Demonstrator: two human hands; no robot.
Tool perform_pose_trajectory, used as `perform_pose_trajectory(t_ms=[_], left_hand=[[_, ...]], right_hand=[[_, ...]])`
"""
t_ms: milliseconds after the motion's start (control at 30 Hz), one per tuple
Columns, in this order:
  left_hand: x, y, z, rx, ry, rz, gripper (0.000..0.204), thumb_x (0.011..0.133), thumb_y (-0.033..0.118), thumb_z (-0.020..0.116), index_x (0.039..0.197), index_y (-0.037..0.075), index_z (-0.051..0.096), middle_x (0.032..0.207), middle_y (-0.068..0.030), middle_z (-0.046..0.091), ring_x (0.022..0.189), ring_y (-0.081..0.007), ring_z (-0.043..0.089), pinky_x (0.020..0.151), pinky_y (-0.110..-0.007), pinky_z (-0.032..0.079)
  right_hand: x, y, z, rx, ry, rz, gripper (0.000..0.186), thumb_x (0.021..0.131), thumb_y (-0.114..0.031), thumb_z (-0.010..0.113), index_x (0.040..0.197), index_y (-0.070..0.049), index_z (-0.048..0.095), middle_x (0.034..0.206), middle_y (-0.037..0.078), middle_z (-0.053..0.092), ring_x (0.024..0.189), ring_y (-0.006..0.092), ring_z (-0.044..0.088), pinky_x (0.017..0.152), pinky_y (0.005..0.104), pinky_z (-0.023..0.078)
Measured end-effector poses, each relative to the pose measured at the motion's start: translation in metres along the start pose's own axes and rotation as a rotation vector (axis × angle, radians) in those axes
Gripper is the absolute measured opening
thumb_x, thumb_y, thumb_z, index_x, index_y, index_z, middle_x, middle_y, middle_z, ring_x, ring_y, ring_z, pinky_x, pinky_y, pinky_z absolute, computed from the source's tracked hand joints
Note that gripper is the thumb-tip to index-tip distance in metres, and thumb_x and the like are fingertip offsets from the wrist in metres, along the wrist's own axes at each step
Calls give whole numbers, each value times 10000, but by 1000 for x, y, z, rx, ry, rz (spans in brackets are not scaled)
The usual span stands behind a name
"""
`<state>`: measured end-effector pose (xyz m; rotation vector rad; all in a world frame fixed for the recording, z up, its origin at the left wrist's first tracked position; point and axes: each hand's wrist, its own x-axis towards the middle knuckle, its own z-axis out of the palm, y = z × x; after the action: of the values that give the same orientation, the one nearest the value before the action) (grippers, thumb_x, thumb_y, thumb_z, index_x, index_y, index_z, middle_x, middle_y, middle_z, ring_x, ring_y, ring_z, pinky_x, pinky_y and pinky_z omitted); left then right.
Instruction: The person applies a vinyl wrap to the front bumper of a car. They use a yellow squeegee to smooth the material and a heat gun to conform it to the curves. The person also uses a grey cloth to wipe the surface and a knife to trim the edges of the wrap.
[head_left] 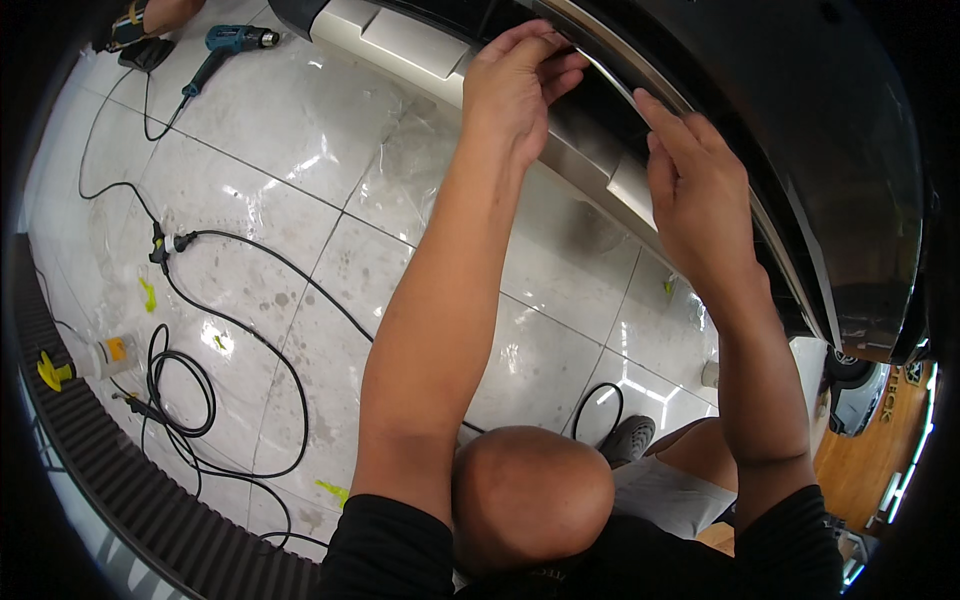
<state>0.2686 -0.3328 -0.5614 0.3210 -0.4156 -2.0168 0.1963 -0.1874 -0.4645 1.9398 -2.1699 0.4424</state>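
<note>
In front of me runs the lower edge of a dark, glossy vehicle panel. A thin pale strip lies along that edge between my hands. My left hand is closed in a pinch at the strip's far end, its thumb and index finger together and the other fingers loosely curled. At the near end, my right hand has its index fingertip against the strip. Its thumb stands apart, and the remaining fingers are partly hidden. Below both hands is a silver-beige sill on the vehicle.
A teal heat gun lies on the tiled floor at far left, near another person's limb. Black cables and a connector sprawl at left. A yellow-topped bottle stands by a dark ribbed strip.
</note>
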Motion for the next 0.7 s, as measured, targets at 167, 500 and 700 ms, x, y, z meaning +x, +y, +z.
perform_pose_trajectory(t_ms=[167,500,700], left_hand=[[2,6,-2,67,-59,-24,62,885,20,585,939,-2,604,889,-121,650,801,-220,638,732,-325,552],[5,0,-3,40,-54,-41,104,862,11,576,966,8,586,907,-122,645,819,-235,633,746,-349,533],[5,-2,-1,30,-86,-32,98,859,20,587,956,6,585,908,-136,635,854,-266,631,794,-381,533]], right_hand=[[-15,7,-4,31,23,37,326,882,-20,585,1197,-81,643,806,124,584,693,277,582,646,373,482],[3,11,11,30,45,-21,325,873,-16,582,1184,-90,640,826,141,593,713,300,599,657,394,481],[-18,16,9,153,51,73,309,875,4,556,1172,-56,620,862,153,616,744,305,626,678,386,499]])
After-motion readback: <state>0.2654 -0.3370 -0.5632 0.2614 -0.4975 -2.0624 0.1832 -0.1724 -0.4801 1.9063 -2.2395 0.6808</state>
